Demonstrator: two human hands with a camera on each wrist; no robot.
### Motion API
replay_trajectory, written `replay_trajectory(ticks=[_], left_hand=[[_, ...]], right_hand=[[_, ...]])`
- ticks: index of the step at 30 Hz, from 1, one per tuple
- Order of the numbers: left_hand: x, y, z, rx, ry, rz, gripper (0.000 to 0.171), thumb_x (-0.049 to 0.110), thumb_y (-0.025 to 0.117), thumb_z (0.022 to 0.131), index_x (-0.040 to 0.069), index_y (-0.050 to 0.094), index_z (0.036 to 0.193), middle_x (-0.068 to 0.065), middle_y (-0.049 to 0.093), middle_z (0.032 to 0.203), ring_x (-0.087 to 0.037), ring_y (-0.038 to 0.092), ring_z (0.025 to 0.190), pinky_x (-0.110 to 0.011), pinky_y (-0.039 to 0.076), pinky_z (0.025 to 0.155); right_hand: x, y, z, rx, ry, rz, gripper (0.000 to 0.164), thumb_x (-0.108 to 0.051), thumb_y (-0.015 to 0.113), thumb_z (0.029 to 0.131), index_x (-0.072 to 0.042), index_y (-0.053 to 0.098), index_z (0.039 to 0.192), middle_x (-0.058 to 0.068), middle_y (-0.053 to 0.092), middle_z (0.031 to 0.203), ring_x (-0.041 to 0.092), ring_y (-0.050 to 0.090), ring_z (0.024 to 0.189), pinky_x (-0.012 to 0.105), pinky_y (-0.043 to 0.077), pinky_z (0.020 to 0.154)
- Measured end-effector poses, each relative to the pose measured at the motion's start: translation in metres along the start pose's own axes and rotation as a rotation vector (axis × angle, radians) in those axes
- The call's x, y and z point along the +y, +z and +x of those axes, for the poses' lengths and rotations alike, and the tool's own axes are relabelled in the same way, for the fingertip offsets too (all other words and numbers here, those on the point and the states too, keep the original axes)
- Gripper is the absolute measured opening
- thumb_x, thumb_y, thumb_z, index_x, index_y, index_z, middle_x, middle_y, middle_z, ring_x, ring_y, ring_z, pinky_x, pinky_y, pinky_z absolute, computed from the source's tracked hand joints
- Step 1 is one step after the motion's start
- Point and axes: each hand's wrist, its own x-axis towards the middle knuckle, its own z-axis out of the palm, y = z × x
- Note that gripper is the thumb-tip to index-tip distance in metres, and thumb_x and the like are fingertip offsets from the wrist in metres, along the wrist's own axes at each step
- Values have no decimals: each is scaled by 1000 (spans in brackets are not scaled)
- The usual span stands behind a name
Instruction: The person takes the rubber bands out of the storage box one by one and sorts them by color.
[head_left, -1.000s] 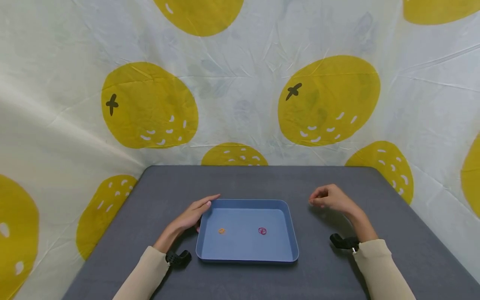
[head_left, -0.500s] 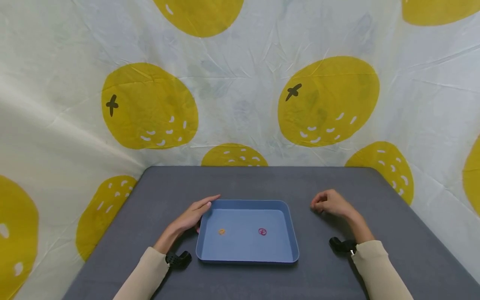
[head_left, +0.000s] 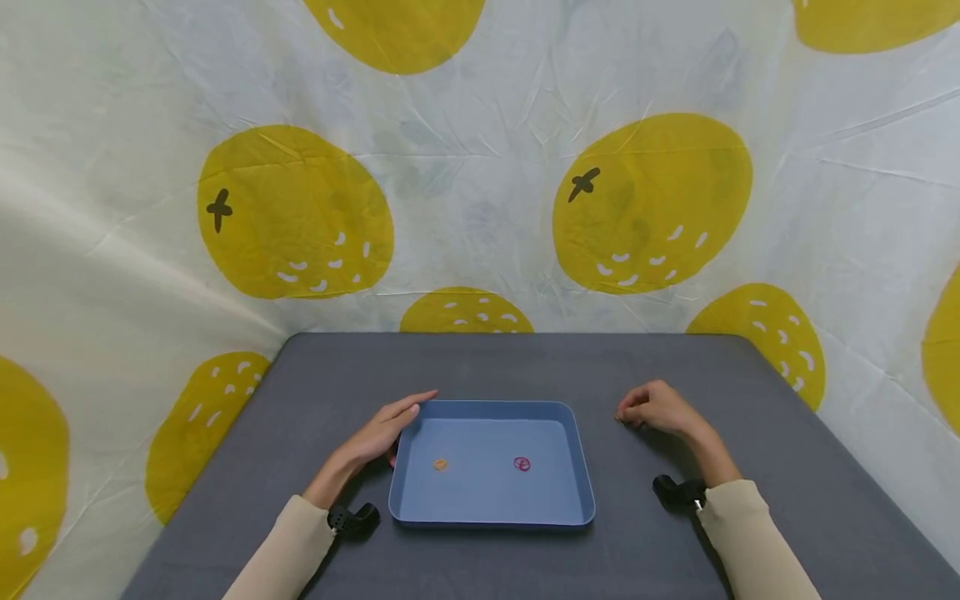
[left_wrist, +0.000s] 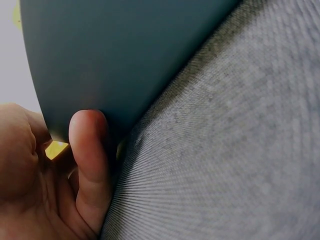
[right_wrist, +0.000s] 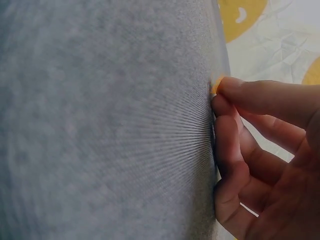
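Observation:
A blue tray (head_left: 491, 523) lies on the table, with an orange rubber band (head_left: 440, 465) on the left of its floor and a red rubber band (head_left: 522, 464) on the right. My left hand (head_left: 378, 433) rests against the tray's far left corner, index finger straight, thumb at the rim. In the left wrist view, one bent finger (left_wrist: 87, 145) touches the tray's outer wall (left_wrist: 110, 55). Right of the tray, my right hand (head_left: 660, 410) is low over the table. Thumb and index fingertips pinch another orange rubber band (right_wrist: 217, 85), mostly hidden by them.
The grey cloth-covered table (head_left: 480, 358) reaches back to a white curtain (head_left: 472, 208) printed with yellow fruit. Each wrist carries a black camera mount (head_left: 354, 521).
My right hand has come down to the table, and its fingertips have closed on the orange rubber band. The left hand and the tray stay in place.

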Motion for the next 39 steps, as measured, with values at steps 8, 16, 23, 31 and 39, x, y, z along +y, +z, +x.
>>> replay_trajectory(ticks=[8,16,23,31,39], left_hand=[[2,-1,0,6,-4,3,48,33,34,115,26,37,162,-21,41,158,-18,54,49,-32,51,44],[2,-1,1,9,-6,8,48,34,34,115,26,37,162,-21,41,158,-17,55,49,-32,51,44],[1,0,1,6,-3,5,47,33,34,115,26,38,162,-21,42,158,-17,54,48,-32,51,44],[1,0,-1,-3,2,4,48,35,35,115,25,38,162,-20,42,158,-17,54,47,-31,51,44],[1,0,-1,-6,1,0,48,34,35,115,24,37,162,-21,42,157,-17,54,47,-30,50,45]], right_hand=[[-6,-1,1,-5,-11,-29,11,-4,73,90,5,80,94,14,78,86,15,65,72,26,53,62],[-9,-1,0,-9,-23,-54,11,-8,78,89,3,80,92,12,76,84,15,61,72,25,51,61],[-7,-1,-2,-5,-8,-55,12,-9,77,90,2,80,94,11,77,84,14,60,72,25,50,60],[-6,-2,-2,-17,5,-18,13,-10,76,91,2,79,95,10,77,86,16,64,75,27,54,62],[-18,-7,-2,15,-31,-31,14,-10,76,91,2,78,98,10,74,83,16,62,73,29,54,59]])
